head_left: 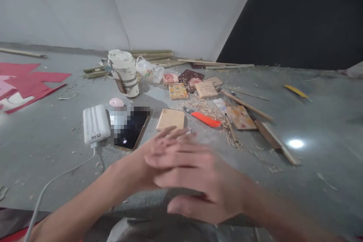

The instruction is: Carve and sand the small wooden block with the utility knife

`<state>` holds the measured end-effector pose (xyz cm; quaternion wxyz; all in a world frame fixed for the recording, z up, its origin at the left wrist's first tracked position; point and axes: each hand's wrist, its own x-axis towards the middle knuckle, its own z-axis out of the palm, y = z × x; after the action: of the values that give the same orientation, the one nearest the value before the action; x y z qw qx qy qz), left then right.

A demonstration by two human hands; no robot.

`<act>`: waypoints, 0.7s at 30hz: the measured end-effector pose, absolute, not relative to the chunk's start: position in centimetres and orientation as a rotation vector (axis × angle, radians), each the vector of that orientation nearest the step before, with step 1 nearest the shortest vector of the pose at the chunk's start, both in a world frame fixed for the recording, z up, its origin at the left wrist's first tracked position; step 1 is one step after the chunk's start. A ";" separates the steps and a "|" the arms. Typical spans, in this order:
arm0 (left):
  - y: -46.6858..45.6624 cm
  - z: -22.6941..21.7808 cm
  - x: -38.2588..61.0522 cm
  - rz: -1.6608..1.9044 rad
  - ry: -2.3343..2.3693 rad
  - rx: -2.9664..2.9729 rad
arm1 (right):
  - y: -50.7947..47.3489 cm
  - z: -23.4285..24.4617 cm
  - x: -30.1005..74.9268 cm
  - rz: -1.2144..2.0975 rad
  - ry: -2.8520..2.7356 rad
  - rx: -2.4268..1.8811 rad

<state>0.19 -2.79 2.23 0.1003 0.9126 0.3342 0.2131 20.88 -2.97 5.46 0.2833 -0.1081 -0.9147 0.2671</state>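
Note:
My right hand (202, 181) crosses in front of my left hand (147, 160), and both are slightly blurred. The right fingers stretch to the left over the back of the left hand, with the thumb apart below. Behind it, the left fingers extend forward, partly covered; nothing shows in either hand. Just beyond the fingertips lies a pale square wooden block (171, 117), its near edge hidden. An orange-handled craft knife (205, 118) rests to the right of the block, its tip end among wood shavings (202, 104).
A phone (132, 130) and a white power bank (96, 124) with a cable lie left. Behind them are a pink oval object (117, 102) and a paper cup (124, 73). Patterned square blocks (241, 117), wooden strips (272, 140) and a yellow tool (296, 91) lie right.

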 end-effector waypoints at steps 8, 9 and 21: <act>2.0 -4.2 -7.2 0.519 2.110 2.344 | -0.5 4.0 26.9 0.778 -2.296 -0.892; 2.2 -5.1 -7.7 0.449 2.130 2.310 | -0.2 3.5 26.9 0.778 -2.299 -0.878; 2.9 -5.6 -8.2 0.335 1.751 2.523 | 0.8 -0.5 26.6 0.883 -2.176 -0.865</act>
<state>-8.21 2.91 -5.60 0.0260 0.8164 0.5665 0.1085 26.59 0.78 -0.52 0.3140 -0.3281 -0.8256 0.3350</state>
